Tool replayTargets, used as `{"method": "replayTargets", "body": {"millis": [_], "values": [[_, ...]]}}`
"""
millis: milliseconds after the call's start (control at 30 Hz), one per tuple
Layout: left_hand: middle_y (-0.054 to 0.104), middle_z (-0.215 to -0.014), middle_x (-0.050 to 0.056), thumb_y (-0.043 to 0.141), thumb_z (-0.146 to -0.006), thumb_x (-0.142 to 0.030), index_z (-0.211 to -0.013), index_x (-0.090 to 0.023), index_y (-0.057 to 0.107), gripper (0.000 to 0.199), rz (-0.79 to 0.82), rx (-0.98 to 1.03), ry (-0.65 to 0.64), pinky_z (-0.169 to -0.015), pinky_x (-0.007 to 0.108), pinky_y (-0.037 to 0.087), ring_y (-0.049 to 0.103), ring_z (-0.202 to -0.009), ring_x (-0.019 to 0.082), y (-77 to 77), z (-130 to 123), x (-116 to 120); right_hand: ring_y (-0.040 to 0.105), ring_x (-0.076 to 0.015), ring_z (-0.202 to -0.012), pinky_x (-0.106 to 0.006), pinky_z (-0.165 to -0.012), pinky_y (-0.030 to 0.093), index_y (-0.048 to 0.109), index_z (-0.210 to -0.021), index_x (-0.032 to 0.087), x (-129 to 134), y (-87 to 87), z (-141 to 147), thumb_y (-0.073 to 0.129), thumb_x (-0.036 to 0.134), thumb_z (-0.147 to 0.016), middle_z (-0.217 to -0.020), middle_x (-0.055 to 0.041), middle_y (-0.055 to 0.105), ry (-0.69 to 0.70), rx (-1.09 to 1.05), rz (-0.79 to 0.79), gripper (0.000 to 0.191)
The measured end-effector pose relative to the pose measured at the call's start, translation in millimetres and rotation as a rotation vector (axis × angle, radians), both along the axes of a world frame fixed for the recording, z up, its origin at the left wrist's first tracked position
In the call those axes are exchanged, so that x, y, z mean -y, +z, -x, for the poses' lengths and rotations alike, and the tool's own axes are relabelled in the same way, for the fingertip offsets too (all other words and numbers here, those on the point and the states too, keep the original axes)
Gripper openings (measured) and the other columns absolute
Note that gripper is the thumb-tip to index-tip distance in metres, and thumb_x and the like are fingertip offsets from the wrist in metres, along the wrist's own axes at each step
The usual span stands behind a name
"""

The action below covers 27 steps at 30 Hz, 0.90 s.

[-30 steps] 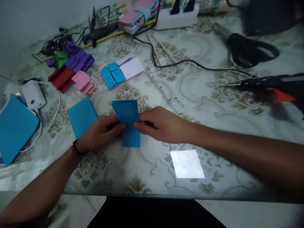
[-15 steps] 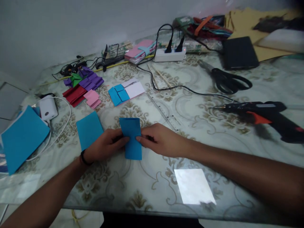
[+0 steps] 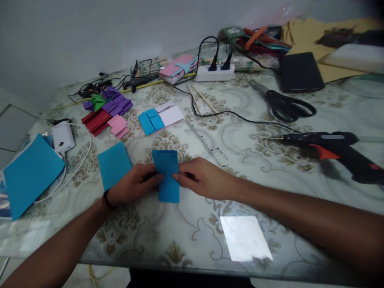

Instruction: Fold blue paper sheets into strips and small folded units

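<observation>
One folded blue paper rectangle (image 3: 169,190), pinched at both sides

I have it toward the front edge of the flower-patterned worktop (image 3: 180,250), left hand (image 3: 132,186) and right hand (image 3: 207,179) each gripping a side. Its folding looks partly done, I judge; the flat blue sheet (image 3: 115,162) by the left hand shows me no folds. Folded purple pieces (image 3: 118,105) lie toward the back-left corner, before a grey wall (image 3: 120,32).

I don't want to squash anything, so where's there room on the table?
One bare patch lies between the ruler and the glue gun; another is at the front, between the left forearm and the bright white square. The back left is crowded with folded papers and tangled cables.
</observation>
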<state>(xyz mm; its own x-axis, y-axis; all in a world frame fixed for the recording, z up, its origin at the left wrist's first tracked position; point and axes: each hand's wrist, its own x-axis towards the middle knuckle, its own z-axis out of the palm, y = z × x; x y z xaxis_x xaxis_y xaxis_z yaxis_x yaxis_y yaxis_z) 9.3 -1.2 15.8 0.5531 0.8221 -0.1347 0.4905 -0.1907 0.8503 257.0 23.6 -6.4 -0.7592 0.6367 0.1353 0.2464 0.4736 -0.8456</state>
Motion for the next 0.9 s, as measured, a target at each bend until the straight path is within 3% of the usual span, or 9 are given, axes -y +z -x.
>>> {"method": "replayTargets", "body": {"millis": [900], "values": [[0.062,-0.064,-0.001,0.056,-0.104,-0.042,-0.072,-0.016,0.056,0.041,-0.033,-0.064,0.006,-0.051,0.021,0.038,0.053,-0.057,0.01,-2.8,3.5,0.3,0.041,-0.0081,-0.056,-0.025,-0.06,0.028,0.051,-0.071,0.017,0.8,-0.1,-0.9,0.048,0.034,-0.104,-0.06,0.0032,0.052,-0.008,0.002,0.004,0.037]]}}
